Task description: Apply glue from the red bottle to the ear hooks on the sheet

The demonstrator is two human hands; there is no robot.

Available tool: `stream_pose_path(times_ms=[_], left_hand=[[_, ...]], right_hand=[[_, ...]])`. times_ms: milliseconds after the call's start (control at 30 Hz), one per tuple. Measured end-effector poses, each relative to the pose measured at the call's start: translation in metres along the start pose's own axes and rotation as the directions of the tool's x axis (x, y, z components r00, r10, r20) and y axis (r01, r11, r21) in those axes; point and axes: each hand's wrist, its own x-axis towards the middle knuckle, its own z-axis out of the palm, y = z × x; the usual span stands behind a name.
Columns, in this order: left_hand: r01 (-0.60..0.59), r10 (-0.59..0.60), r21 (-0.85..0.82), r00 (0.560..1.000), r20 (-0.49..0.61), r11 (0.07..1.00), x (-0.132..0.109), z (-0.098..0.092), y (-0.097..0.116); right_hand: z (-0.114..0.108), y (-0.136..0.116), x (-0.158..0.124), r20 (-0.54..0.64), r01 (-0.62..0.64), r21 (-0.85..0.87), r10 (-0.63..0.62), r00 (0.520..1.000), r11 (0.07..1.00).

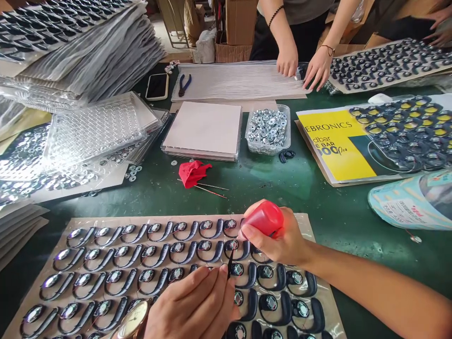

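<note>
My right hand (278,235) is wrapped round a small red squeeze bottle (264,218), tipped with its nozzle end down over the parts. In my left hand (197,301) is a thin black pointed tool, apparently tweezers (230,263), its tip at one small round speaker (232,245). Both hands work above a brown sheet (84,224) carrying rows of black curved ear-hook pieces (187,254), each with a round silver speaker and fine red wires. My left hand and wrist watch (133,320) hide some of the lower rows.
Beyond the sheet lie a red cloth (192,173) with thin sticks, a covered tray (203,127) and a tub of metal discs (267,129). Tall stacked trays (88,61) stand left. A blue cup (413,200) lies right. A co-worker's hands (303,66) work across the table.
</note>
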Motion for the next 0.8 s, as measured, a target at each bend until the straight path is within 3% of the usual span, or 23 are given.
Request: stream_pose_path(times_ms=[200, 367, 800], left_hand=[[0.008, -0.008, -0.002, 0.999, 0.032, 1.000, -0.003, -0.001, 0.001], [0.067, -0.070, -0.052, 0.996, -0.061, 0.996, -0.014, 0.005, 0.003], [0.150, -0.137, -0.318, 0.989, 0.062, 0.936, -0.006, -0.007, -0.015]], right_hand=[[0.001, 0.000, 0.001, 0.016, -0.017, -0.065, 0.018, 1.000, 0.998], [-0.001, -0.004, 0.000, 0.014, -0.008, -0.096, 0.009, 1.000, 0.995], [-0.002, -0.011, 0.000, 0.035, -0.018, -0.019, 0.019, 0.999, 1.000]])
